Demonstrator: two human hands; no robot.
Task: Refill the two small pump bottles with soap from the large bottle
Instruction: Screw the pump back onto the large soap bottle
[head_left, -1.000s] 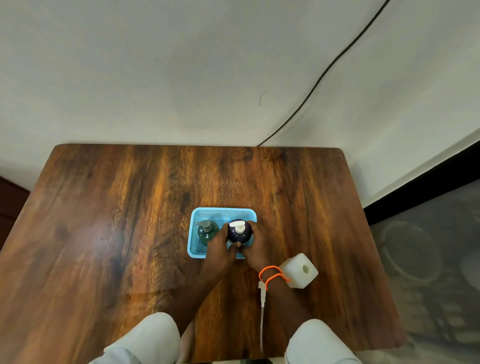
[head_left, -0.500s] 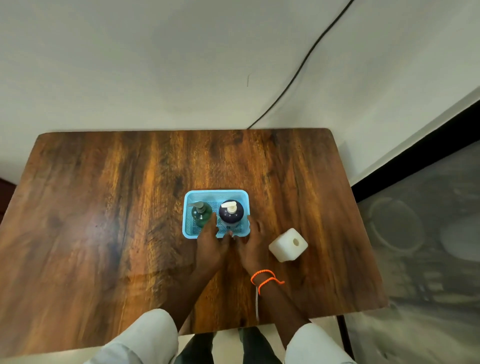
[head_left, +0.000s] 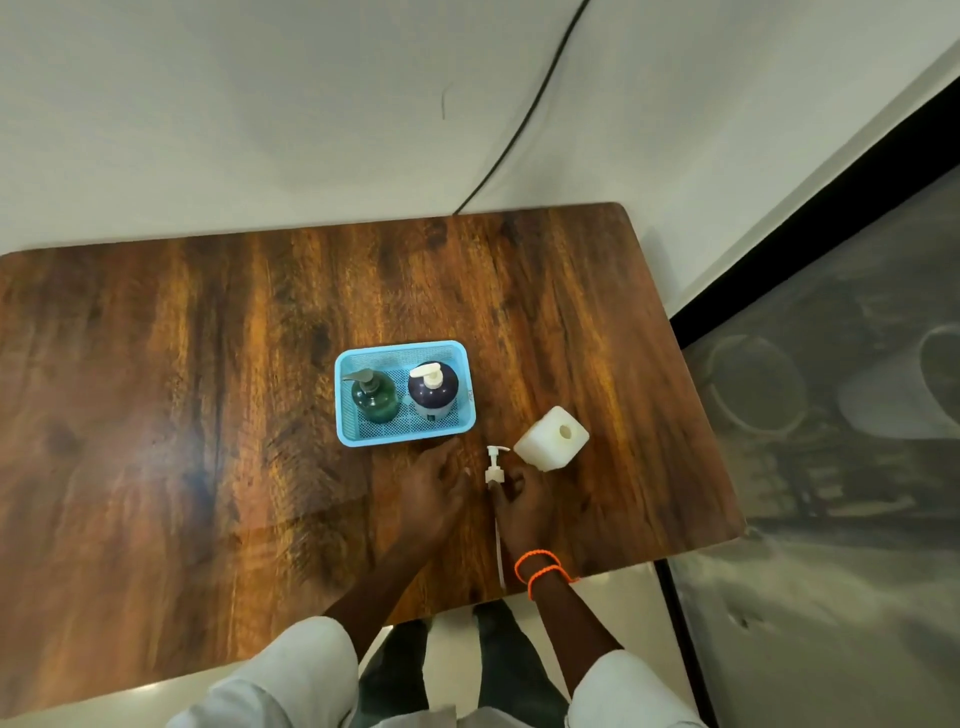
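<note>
A green pump bottle and a dark purple pump bottle with a white pump stand upright side by side in a blue mesh basket. The large white bottle stands to the basket's right with its neck uncapped. Its white pump lies on the table with its long tube running toward me. My left hand rests flat on the table just in front of the basket, holding nothing. My right hand lies beside the pump, fingertips at its collar, partly covering the tube.
The wooden table ends close to the large bottle on the right and at my legs in front. A black cable runs down the wall behind the table. Grey floor lies to the right.
Both hands have let go of the purple bottle and drawn back out of the basket toward me. The pump lying on the table has come into view. The camera has shifted.
</note>
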